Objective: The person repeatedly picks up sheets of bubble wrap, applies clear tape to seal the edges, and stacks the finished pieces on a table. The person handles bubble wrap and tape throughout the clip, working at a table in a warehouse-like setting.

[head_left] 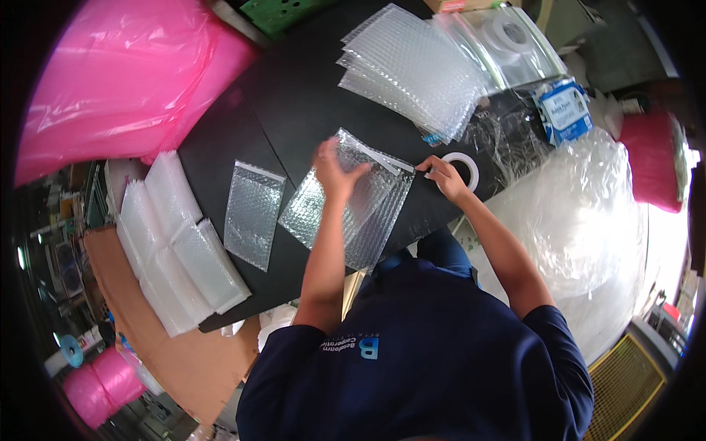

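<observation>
- A person in a dark blue shirt works at a black table (309, 103), seen from above, both bare forearms stretched over a clear bubble-wrap pouch (353, 202) lying flat near the table's front edge.
- The left hand (334, 167) rests on the pouch's upper part, fingers spread and open, pressing the plastic down rather than gripping it.
- The right hand (447, 176), just right of the pouch's top corner, is closed on a roll of white tape (465, 167); a short strip appears to run from the roll toward the pouch's flap, though the detail is too small to be sure.
- The pouch seems to sit on one or more others, overlapping; its flap end points away from the person.
- Left of the pouch, apart from it, lies a single smaller bubble pouch (254, 213), flat and apparently finished.
- Further left of the pouch, at the table's edge, stand rows of stacked pouches (176, 242), suggesting a good share already done.
- Beyond the pouch, at the table's far side, a fanned pile of bubble sheets (415, 70) looks yet to be handled, so much work seems left.
- Pink plastic film (118, 81) bulks far left of the pouch.
</observation>
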`<state>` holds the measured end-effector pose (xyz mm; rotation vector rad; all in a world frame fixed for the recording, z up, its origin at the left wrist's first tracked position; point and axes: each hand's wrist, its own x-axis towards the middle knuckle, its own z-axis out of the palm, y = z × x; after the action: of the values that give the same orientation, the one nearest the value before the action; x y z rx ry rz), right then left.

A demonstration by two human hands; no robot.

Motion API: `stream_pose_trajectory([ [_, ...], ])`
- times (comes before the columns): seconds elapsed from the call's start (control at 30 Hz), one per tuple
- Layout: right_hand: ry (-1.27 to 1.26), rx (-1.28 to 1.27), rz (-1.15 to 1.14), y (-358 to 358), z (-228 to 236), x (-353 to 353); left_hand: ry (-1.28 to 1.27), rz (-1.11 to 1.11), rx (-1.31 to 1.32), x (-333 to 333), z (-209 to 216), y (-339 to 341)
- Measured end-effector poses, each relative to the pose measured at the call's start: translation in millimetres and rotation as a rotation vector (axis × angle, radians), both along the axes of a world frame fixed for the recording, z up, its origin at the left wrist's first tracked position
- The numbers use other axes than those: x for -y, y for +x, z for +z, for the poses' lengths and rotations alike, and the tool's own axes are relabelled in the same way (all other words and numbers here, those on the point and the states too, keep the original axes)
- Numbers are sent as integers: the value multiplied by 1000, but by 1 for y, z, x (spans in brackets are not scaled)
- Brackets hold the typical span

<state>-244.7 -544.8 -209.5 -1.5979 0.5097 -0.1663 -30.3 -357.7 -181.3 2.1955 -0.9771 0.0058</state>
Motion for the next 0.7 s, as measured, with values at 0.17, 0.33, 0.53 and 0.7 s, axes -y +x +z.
stream_pose_trajectory([
  [0.17,170,189,199,6,5,8,476,217,-54,-82,16,30],
  [0.33,142,125,116,-3,-4,1,298,48,-692,-84,79,36],
  [0.53,82,76,129,-2,-6,-8,531,298,-208,-84,19,-71],
  [0.7,103,-2,143,-5,-17,8,563,54,-444,-83,52,-37],
])
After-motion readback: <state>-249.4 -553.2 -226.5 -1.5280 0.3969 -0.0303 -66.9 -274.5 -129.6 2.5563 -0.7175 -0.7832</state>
